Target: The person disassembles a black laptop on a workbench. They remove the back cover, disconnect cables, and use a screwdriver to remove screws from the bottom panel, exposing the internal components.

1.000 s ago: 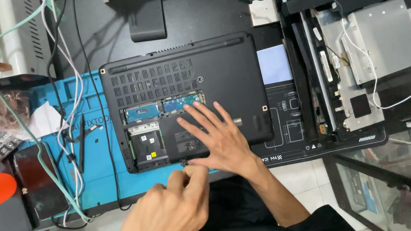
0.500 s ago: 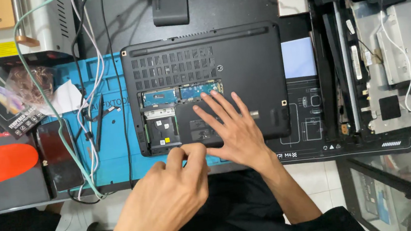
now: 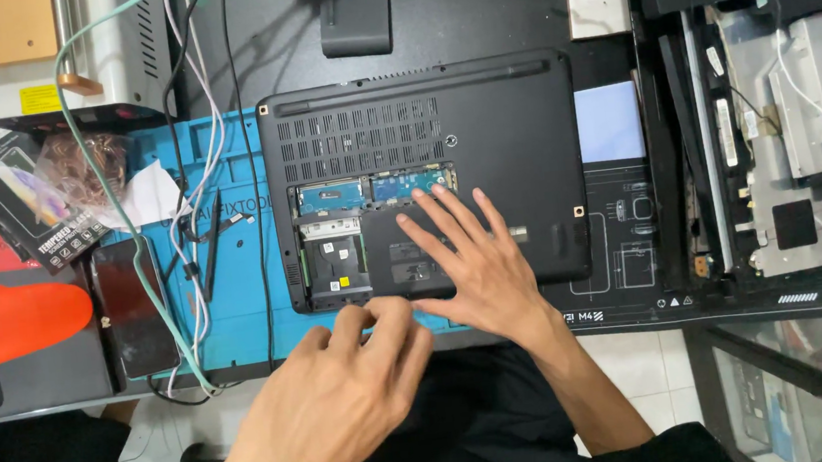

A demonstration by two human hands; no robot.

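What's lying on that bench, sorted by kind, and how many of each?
Upside-down black laptop, right hand flat on it, left hand at its front edge: 1
Blue work mat: 1
Dark phone: 1
Orange cone-shaped thing: 1
Black pen-like tool: 1
Dismantled device on the right: 1
Total: 6

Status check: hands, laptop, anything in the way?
Right hand flat, fingers spread, on upturned black laptop. Left hand pinching at its front edge beside the open bay. Cables and phone lie left, apart from both hands.
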